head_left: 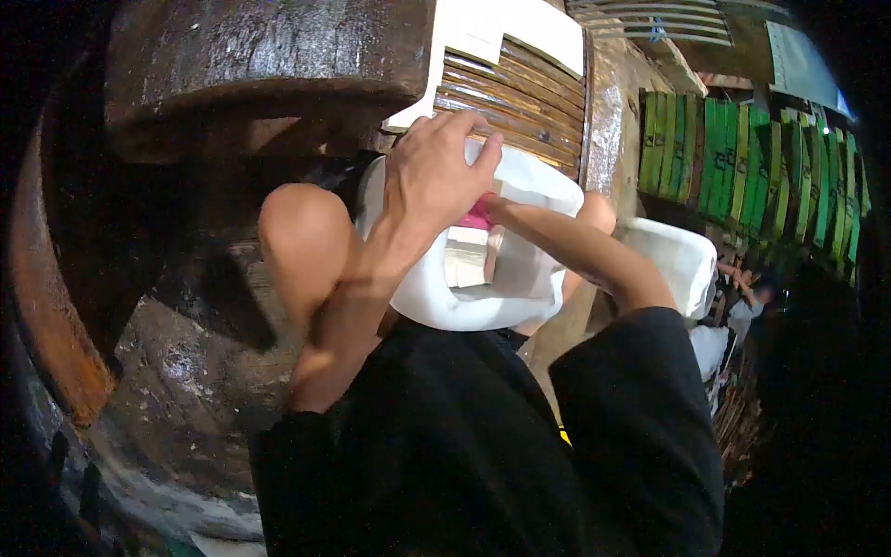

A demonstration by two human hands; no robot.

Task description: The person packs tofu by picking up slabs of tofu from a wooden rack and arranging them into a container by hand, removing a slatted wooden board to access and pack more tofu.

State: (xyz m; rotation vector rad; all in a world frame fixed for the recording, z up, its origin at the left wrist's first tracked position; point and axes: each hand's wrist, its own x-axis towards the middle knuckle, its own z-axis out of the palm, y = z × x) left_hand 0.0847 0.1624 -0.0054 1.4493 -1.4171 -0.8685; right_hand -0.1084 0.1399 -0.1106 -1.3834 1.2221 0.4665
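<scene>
A white plastic container with a wide cut opening stands between my knees. Over its far left rim lies my left hand, fingers apart, the thumb pointing right; it rests on the rim and holds nothing that I can see. My right forearm reaches into the opening from the right. Of my right hand only a part shows, beside a pink item inside the container; its fingers are hidden. Below the pink item, pale block-like pieces lie in the container.
A large dark wooden piece is at the upper left. Beyond the container are brown slats with white boards. Another white container stands to the right, below green slats.
</scene>
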